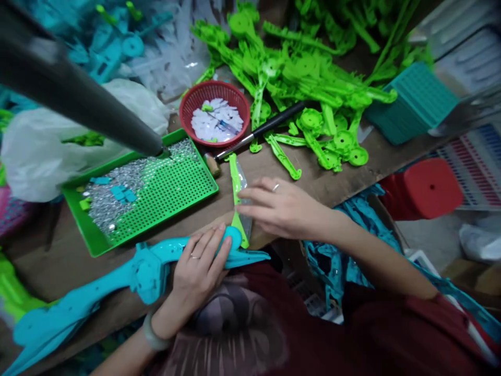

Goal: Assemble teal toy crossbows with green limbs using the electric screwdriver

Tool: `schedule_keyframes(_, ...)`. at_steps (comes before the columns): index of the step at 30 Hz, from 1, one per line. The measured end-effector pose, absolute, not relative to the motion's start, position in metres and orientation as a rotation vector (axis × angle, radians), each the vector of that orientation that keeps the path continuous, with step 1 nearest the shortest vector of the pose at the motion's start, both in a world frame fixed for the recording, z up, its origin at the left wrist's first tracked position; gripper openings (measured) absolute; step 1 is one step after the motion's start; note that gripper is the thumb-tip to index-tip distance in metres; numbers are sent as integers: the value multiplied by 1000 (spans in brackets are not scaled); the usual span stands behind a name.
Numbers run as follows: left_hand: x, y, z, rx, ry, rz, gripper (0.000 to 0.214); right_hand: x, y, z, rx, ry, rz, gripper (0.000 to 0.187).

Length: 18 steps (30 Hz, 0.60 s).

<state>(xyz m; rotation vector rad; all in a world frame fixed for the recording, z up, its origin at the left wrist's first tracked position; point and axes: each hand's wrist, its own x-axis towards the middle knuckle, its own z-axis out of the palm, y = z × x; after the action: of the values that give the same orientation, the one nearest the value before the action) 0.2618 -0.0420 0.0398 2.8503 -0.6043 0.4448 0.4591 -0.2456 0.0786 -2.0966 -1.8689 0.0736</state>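
My left hand (198, 266) rests with fingers flat over a long cyan plastic part (144, 271) that lies across the table's near edge. My right hand (279, 206) reaches left with its fingers stretched out, touching a thin green plastic strip (236, 193) and a small clear bag (245, 201) beside it. Nothing is gripped in the right hand.
A green perforated tray (172, 190) with several silver bits sits to the left, a grey tube (78, 89) above it. A red basket (214, 112) of white pieces, a black rod (262, 130), a green parts pile (305, 78), a teal crate (410, 102) and a red stool (428, 188) surround them.
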Motion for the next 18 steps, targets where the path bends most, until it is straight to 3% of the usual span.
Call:
schedule_keyframes(4, 249, -46, 37, 2809, -584, 546, 34, 458, -225, 70, -1871, -2346, 127, 35)
schedule_keyframes(9, 241, -59, 32, 2861, -543, 659, 30, 450, -221, 62, -1821, -2478, 88, 42)
schedule_keyframes(13, 239, -65, 30, 2945, -525, 688, 32, 448, -228, 79, -1957, -2354, 256, 50)
schedule_keyframes(15, 238, -70, 28, 2993, -480, 670, 34, 454, -230, 94, -2049, -2185, 302, 45)
schedule_keyframes(18, 237, -79, 25, 3007, -439, 669, 36, 475, -212, 114, -2032, -1634, 108, 41)
